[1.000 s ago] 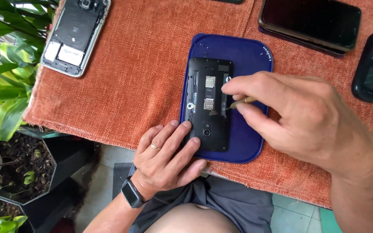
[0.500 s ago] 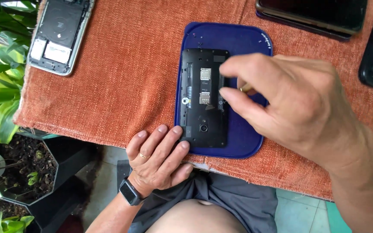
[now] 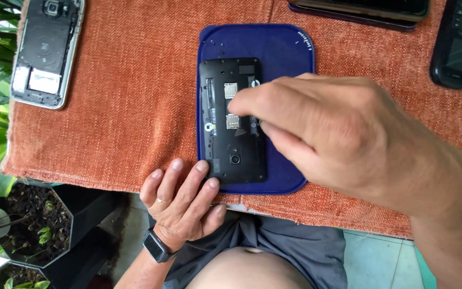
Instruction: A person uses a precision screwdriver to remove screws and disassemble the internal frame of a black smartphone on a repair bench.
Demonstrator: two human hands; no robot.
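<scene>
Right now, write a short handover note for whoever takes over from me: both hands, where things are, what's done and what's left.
Left hand: flat at the near edge of the orange cloth, fingertips steadying the open black phone.
Right hand: over the phone's middle, fingertips at the card slots; whether it pinches anything is hidden.
Things: the phone lies back-cover-off on the blue tray. A second opened phone lies far left; a dark handset far right.
Done: back cover off, insides exposed.
Left: the work at the slots; the phone is not closed up.
</scene>
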